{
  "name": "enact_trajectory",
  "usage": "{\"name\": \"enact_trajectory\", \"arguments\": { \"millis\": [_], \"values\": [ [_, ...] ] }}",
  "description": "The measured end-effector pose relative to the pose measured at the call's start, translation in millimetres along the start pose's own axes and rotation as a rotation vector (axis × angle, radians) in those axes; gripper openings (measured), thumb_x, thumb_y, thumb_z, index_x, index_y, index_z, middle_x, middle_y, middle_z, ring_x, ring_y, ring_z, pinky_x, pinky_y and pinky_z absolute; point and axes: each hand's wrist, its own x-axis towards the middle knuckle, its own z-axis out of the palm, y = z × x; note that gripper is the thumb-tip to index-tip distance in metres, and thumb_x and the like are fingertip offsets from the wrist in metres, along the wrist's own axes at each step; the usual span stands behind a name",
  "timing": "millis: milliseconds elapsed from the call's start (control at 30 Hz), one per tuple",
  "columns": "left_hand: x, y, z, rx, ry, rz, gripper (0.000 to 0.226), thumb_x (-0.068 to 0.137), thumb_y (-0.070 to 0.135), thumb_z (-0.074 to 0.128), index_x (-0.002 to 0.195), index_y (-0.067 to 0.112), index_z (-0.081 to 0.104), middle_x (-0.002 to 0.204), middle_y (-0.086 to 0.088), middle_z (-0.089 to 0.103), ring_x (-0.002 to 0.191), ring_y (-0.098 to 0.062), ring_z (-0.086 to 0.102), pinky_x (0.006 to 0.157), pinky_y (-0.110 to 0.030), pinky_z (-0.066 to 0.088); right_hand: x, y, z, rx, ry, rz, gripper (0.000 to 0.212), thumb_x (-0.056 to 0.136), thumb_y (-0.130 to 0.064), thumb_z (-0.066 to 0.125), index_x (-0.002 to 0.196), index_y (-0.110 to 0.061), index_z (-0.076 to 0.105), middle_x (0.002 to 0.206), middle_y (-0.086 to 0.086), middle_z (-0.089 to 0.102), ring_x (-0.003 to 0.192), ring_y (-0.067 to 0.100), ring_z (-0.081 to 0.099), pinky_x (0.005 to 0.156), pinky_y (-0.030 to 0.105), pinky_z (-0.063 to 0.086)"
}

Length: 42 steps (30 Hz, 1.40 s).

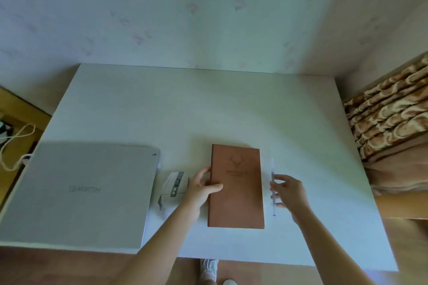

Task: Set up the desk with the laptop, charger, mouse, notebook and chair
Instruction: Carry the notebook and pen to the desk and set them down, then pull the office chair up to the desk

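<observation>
A brown notebook [238, 192] with a deer emblem lies closed on the white desk [196, 111], near the front edge. My left hand [201, 187] grips its left edge, thumb on the cover. My right hand [288, 192] pinches a thin clear pen [273, 183] lying just right of the notebook. A white mouse [174, 186] sits between the notebook and a closed silver laptop [83, 192] at the front left. A pale cable [16, 143] trails off the desk's left side near the laptop; no chair is in view.
The desk stands against a pale patterned wall. A bed with a brown patterned blanket [391, 109] lies to the right. My shoes [209, 268] show on the wooden floor below the front edge. A yellow-brown surface [18, 109] lies to the left.
</observation>
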Motion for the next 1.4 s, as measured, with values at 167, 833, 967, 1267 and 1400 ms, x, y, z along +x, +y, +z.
{"name": "enact_trajectory", "arguments": {
  "millis": [167, 833, 967, 1267, 1400],
  "values": [
    [6.8, -3.7, 4.9, 0.264, 0.175, 0.164, 0.055, 0.067, 0.000, 0.082, 0.117, 0.011, 0.062, 0.099, -0.003, 0.072, 0.085, -0.014, 0.071, 0.077, -0.029, 0.057, 8.1, 8.9, 5.1, -0.119, 0.073, -0.073, 0.021, 0.080, -0.009, 0.067, 0.100, -0.018, 0.069, 0.079, 0.009, 0.066, 0.067, 0.032, 0.067, 0.058, 0.042, 0.059],
    [-6.0, -54.6, 13.7, 1.658, 0.122, 0.769, 0.066, 0.092, 0.057, 0.036, 0.146, 0.020, 0.041, 0.155, -0.010, 0.031, 0.142, -0.028, 0.032, 0.105, -0.049, 0.038, -34.1, 50.6, 32.6, -0.942, 0.118, -0.562, 0.053, 0.095, -0.033, 0.034, 0.143, -0.013, 0.035, 0.145, 0.006, 0.044, 0.132, 0.022, 0.044, 0.095, 0.035, 0.047],
    [-12.8, -39.2, 22.8, 1.704, 0.122, 0.654, 0.065, 0.087, 0.056, 0.037, 0.138, 0.019, 0.052, 0.150, -0.010, 0.041, 0.134, -0.027, 0.046, 0.099, -0.053, 0.044, -45.8, 43.2, 20.3, -1.001, 0.037, -0.496, 0.055, 0.100, -0.041, 0.021, 0.150, -0.021, 0.007, 0.159, -0.002, 0.008, 0.146, 0.015, 0.009, 0.116, 0.032, 0.016],
    [-94.0, -30.9, 54.9, 1.656, 0.210, 0.746, 0.035, 0.093, 0.040, 0.051, 0.121, 0.021, 0.060, 0.122, 0.003, 0.063, 0.118, -0.021, 0.053, 0.106, -0.042, 0.029, -125.2, 53.6, -21.3, -0.924, 0.160, -0.525, 0.055, 0.099, -0.044, 0.025, 0.149, -0.023, 0.016, 0.156, -0.003, 0.024, 0.145, 0.017, 0.013, 0.118, 0.041, 0.013],
    [-141.0, -48.2, 63.3, 1.588, 0.207, 0.873, 0.019, 0.082, 0.031, 0.068, 0.098, 0.021, 0.070, 0.092, 0.005, 0.071, 0.088, -0.022, 0.065, 0.083, -0.037, 0.045, -173.4, 65.8, -40.4, -0.895, 0.237, -0.561, 0.052, 0.099, -0.046, 0.025, 0.146, -0.024, 0.027, 0.150, -0.005, 0.036, 0.143, 0.018, 0.020, 0.117, 0.044, 0.013]
  ]
}}
